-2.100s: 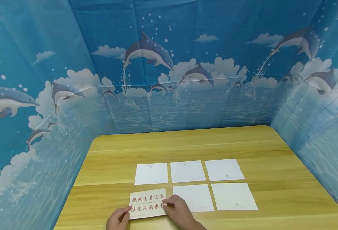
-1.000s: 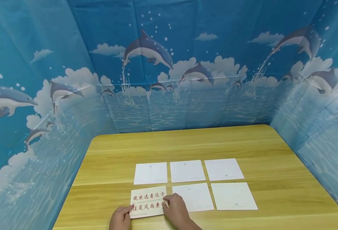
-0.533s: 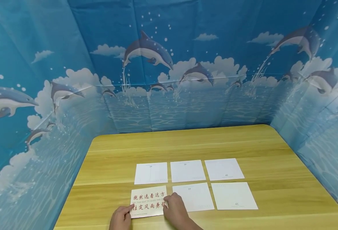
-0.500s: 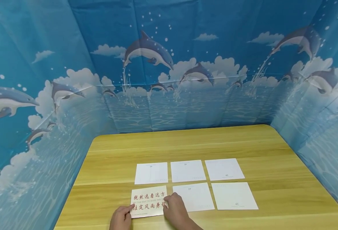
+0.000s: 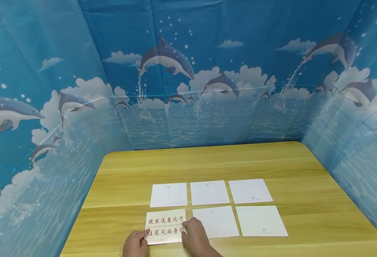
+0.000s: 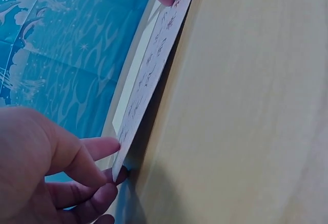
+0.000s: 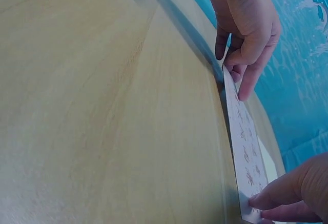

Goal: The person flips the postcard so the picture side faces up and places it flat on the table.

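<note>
The printed card (image 5: 165,225) sits at the near left of the table (image 5: 307,178), its long axis running left to right, with the right end set slightly farther away than the left. Its lettering faces up and reads upright from the near side. In the wrist views its near edge stands a little clear of the tabletop, with a dark shadow underneath.

The card is a cream rectangle bearing two rows of large reddish-brown Chinese characters. A thin line of small capitals, beginning "TRY THE BEST TO MAKE THE", runs between the rows, and a tiny line, too small to read, lies along the near left edge.

The left hand (image 5: 135,244) pinches the left edge near its near corner, thumb on the face and other fingers below. The right hand (image 5: 197,236) pinches the right end, covering the last characters. The two hands are apart, the card between them.

Just beyond the card lies the far left white card (image 5: 169,195); just to its right, the near middle white card (image 5: 217,223), partly hidden by the right hand
</note>
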The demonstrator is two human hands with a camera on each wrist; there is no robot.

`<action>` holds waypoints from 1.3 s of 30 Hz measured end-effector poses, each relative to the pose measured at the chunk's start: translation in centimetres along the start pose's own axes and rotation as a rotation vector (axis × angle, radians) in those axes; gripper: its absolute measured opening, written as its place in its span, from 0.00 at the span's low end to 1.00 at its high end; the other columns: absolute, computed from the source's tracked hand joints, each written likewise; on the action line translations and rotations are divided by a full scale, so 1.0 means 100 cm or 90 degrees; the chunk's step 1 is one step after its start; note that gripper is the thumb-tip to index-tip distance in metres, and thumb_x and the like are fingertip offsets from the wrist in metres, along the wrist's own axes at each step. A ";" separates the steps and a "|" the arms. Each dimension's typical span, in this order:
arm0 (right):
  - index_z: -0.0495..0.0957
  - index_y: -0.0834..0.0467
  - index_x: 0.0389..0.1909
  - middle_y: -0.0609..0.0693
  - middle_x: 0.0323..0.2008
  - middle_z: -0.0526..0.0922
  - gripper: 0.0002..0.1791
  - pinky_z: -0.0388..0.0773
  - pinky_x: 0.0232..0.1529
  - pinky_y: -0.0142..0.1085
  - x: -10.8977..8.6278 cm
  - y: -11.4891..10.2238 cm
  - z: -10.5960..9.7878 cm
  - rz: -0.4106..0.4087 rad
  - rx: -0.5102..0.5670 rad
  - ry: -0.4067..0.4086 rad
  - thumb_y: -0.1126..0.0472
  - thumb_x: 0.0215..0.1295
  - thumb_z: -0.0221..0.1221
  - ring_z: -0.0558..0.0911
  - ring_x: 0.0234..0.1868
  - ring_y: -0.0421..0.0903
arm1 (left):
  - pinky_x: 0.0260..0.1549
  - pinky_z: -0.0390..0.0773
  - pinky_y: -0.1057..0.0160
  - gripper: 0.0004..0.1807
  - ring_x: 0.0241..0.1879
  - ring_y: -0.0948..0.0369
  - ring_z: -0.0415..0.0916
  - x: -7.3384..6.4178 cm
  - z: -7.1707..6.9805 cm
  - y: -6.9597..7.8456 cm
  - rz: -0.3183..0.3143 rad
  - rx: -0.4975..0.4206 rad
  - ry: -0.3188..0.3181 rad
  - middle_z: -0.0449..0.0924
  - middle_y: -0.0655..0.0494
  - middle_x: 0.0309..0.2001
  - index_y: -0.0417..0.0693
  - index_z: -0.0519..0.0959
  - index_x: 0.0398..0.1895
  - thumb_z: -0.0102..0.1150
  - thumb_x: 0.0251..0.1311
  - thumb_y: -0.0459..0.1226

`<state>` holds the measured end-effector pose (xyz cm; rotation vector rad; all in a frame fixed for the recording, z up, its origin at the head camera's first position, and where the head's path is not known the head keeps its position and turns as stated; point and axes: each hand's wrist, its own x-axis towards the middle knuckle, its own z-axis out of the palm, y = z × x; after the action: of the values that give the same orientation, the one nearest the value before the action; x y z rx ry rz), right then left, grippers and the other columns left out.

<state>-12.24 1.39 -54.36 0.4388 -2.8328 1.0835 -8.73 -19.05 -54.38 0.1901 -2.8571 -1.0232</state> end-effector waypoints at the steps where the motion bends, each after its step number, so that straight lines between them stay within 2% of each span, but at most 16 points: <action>1: 0.82 0.67 0.28 0.50 0.23 0.75 0.10 0.72 0.30 0.37 0.000 0.000 0.000 -0.003 -0.001 0.003 0.71 0.39 0.65 0.73 0.27 0.45 | 0.25 0.69 0.63 0.15 0.28 0.59 0.70 -0.001 0.001 0.000 -0.003 0.004 0.004 0.74 0.51 0.27 0.33 0.82 0.38 0.53 0.45 0.23; 8: 0.83 0.67 0.28 0.50 0.23 0.75 0.10 0.72 0.30 0.37 -0.001 0.001 0.002 0.003 -0.003 0.010 0.71 0.39 0.65 0.73 0.27 0.45 | 0.25 0.65 0.63 0.14 0.29 0.57 0.64 -0.004 0.007 -0.001 -0.042 0.023 0.027 0.69 0.51 0.29 0.30 0.81 0.37 0.52 0.45 0.23; 15: 0.83 0.66 0.28 0.49 0.23 0.74 0.10 0.73 0.31 0.38 -0.001 0.001 0.004 0.010 -0.014 0.012 0.70 0.39 0.65 0.73 0.27 0.46 | 0.24 0.64 0.64 0.16 0.28 0.58 0.63 -0.004 0.010 -0.002 -0.048 0.023 0.051 0.70 0.52 0.28 0.30 0.81 0.37 0.52 0.43 0.22; 21: 0.83 0.67 0.28 0.49 0.23 0.75 0.10 0.72 0.31 0.38 -0.002 0.000 0.003 0.005 -0.008 0.015 0.71 0.39 0.65 0.73 0.27 0.45 | 0.25 0.64 0.65 0.16 0.29 0.58 0.63 -0.004 0.010 -0.003 -0.046 0.006 0.043 0.69 0.52 0.29 0.27 0.79 0.39 0.52 0.44 0.22; 28: 0.83 0.67 0.29 0.48 0.23 0.74 0.10 0.72 0.30 0.37 -0.002 0.000 0.002 0.013 -0.002 0.004 0.71 0.40 0.65 0.73 0.27 0.45 | 0.24 0.66 0.67 0.17 0.29 0.60 0.65 -0.003 0.009 -0.002 -0.019 -0.026 0.039 0.70 0.51 0.31 0.26 0.78 0.41 0.52 0.43 0.23; 39: 0.83 0.67 0.29 0.47 0.22 0.72 0.10 0.71 0.30 0.36 -0.004 0.001 0.003 0.020 0.007 0.001 0.71 0.41 0.65 0.72 0.27 0.43 | 0.23 0.65 0.67 0.18 0.29 0.60 0.64 -0.004 0.011 -0.003 -0.033 -0.034 0.032 0.69 0.51 0.31 0.26 0.78 0.42 0.51 0.44 0.23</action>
<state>-11.88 1.29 -54.70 0.3951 -2.8431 1.1044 -8.49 -18.58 -55.43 0.2814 -2.7909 -1.0861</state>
